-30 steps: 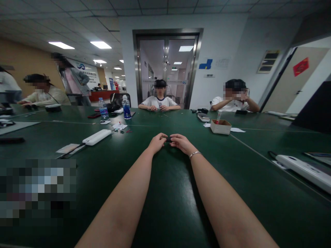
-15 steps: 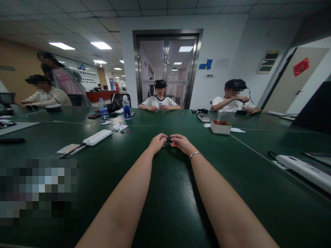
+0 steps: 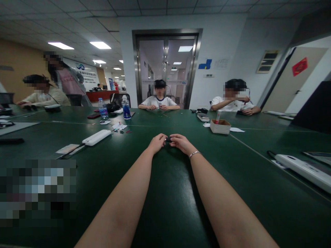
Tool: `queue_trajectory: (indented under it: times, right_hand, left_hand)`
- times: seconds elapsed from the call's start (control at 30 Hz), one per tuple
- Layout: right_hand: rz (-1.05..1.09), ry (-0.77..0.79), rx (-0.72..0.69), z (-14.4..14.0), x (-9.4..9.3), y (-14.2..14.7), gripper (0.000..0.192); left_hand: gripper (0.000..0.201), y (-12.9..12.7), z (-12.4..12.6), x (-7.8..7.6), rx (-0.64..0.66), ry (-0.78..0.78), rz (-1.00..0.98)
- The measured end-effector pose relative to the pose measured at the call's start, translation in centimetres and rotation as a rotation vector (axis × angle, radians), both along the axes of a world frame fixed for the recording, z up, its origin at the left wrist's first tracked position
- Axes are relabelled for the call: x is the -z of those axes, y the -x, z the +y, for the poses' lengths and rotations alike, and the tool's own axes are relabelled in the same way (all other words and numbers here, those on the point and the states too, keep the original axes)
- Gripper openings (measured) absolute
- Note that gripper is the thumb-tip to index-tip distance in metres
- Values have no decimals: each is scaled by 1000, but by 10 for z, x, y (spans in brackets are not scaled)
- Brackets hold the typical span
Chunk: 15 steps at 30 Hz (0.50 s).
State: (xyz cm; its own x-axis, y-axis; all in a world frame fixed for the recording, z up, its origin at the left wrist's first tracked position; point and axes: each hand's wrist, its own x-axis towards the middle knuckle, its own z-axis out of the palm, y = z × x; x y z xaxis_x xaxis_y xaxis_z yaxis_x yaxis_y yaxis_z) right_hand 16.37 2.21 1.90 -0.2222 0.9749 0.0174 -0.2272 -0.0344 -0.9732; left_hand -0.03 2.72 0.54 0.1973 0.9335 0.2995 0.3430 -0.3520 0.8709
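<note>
Centre of frame: we note a small, narrow black object (image 3: 168, 139) over the glossy dark-green tabletop (image 3: 169, 193); whether it touches, we cannot tell. Our bare left hand (image 3: 156, 143) pinches its left end, our bare right hand (image 3: 181, 143) its right. We judge it light and likely stiff, slipperiness uncertain; best held by thumbs and fingertips at both ends, lightly.

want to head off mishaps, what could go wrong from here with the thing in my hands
1. The small dark object sits at the fingertips of the left hand and right hand, so it could slip.
2. If dropped, it may be hard to spot against the dark green table.
3. The hands partly hide it, so a poor grip might go unnoticed.
</note>
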Motion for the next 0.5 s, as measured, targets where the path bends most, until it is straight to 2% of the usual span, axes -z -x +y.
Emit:
queue_trajectory:
  times: [0.13,0.5]
  right_hand:
    - [4,10,7,0,0,0,16]
    - [17,9,3,-1,-1,1,17]
  left_hand:
    - [22,-1,1,0,-38,10,-3]
    - [26,0,-2,-2,-14,-8,12]
